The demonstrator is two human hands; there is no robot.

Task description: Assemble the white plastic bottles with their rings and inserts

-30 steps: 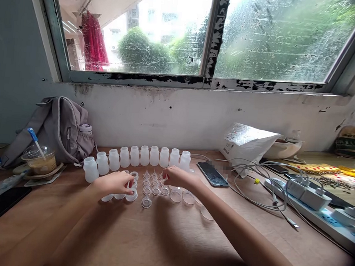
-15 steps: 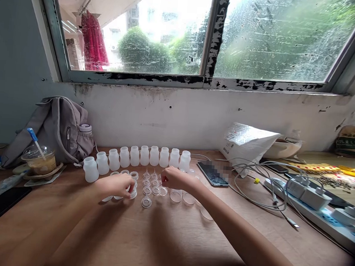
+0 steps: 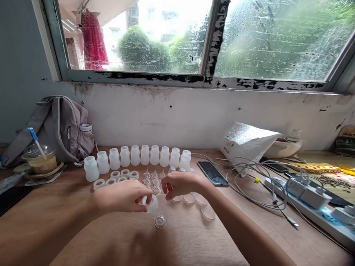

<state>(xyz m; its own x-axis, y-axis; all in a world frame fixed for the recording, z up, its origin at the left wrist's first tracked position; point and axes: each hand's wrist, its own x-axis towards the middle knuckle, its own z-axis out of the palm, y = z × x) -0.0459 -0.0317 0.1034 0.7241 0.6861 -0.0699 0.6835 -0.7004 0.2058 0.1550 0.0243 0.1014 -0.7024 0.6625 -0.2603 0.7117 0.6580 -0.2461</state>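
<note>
Out from the desk's [image 3: 192, 253] back edge, head view, the left hand [image 3: 126, 196] pinches a frosted piece [image 3: 152, 205], well forward of the bottles [image 3: 134, 156]. Looks light, fairly stiff, maybe slick; the rim's the place to grip! A clear disc [image 3: 160, 221] lies just toward the front edge, itself out of frame. Right hand [image 3: 184, 183]? Fingers curled narrow, but holding anything? Can't tell! And fingers mask part of that frosted piece: ring or cap, too blurred to call.

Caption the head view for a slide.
Left hand holding a translucent piece, right hand nearby, before a row of frosted bottles.
</note>
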